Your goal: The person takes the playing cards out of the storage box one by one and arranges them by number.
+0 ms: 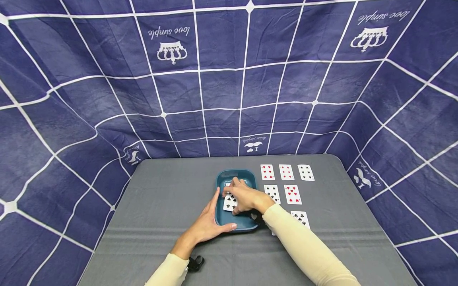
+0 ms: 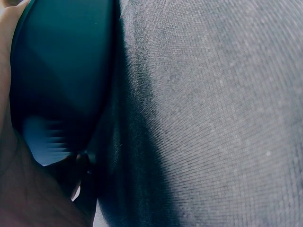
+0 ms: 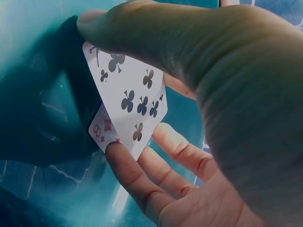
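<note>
A blue-green tray (image 1: pixel 247 178) stands on the grey tabletop, with playing cards inside it. My right hand (image 1: pixel 246 197) reaches into the tray and grips a seven of clubs (image 3: pixel 128 94) by its edges, thumb at one corner and fingertips at the opposite side. Under that card an eight of diamonds (image 3: pixel 98 126) peeks out, mostly covered. My left hand (image 1: pixel 206 227) rests against the tray's front left corner, fingers straight along the left wall and thumb spread along the front rim. In the left wrist view the tray's outer wall (image 2: pixel 66 56) lies beside that hand.
Face-up cards lie in rows right of the tray: two red ones (image 1: pixel 267 172) (image 1: pixel 286 172) and a black one (image 1: pixel 305 172) at the back. A black card (image 1: pixel 272 193) and a hearts card (image 1: pixel 293 194) follow. The right sleeve (image 1: pixel 304 242) partly covers a clubs card (image 1: pixel 300 217).
</note>
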Motion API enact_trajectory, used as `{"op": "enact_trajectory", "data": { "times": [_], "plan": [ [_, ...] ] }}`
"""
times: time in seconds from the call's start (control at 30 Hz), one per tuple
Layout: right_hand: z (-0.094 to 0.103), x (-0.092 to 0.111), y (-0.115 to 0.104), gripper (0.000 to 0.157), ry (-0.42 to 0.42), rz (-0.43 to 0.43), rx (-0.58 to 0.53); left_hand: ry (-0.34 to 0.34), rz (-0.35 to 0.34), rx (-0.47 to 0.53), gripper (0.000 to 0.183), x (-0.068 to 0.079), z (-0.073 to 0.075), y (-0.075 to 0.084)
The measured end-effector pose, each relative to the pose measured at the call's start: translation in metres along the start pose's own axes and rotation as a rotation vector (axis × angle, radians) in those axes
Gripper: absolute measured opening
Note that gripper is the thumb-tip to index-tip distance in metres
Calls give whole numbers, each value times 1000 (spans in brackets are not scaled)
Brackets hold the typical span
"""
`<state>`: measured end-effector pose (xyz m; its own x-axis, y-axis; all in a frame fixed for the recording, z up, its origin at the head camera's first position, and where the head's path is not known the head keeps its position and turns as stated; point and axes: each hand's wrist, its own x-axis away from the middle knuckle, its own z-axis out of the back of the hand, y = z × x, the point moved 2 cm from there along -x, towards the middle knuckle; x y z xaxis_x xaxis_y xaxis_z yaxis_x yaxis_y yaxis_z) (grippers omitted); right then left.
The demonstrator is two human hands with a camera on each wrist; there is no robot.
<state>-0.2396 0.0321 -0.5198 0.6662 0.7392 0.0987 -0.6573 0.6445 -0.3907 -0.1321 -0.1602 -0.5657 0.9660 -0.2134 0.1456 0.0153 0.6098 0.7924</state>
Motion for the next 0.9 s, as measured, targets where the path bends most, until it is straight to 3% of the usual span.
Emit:
{"op": "enact_trajectory", "data": {
  "times": [0.47, 0.9],
  "plan": [
    [10, 9, 3, 69, 39, 49, -11, 8, 0, 0, 143, 0, -1, 0],
    [16, 18, 7, 71, 50, 39, -30, 7, -2, -11, 144, 0, -1, 0]
  ]
}}
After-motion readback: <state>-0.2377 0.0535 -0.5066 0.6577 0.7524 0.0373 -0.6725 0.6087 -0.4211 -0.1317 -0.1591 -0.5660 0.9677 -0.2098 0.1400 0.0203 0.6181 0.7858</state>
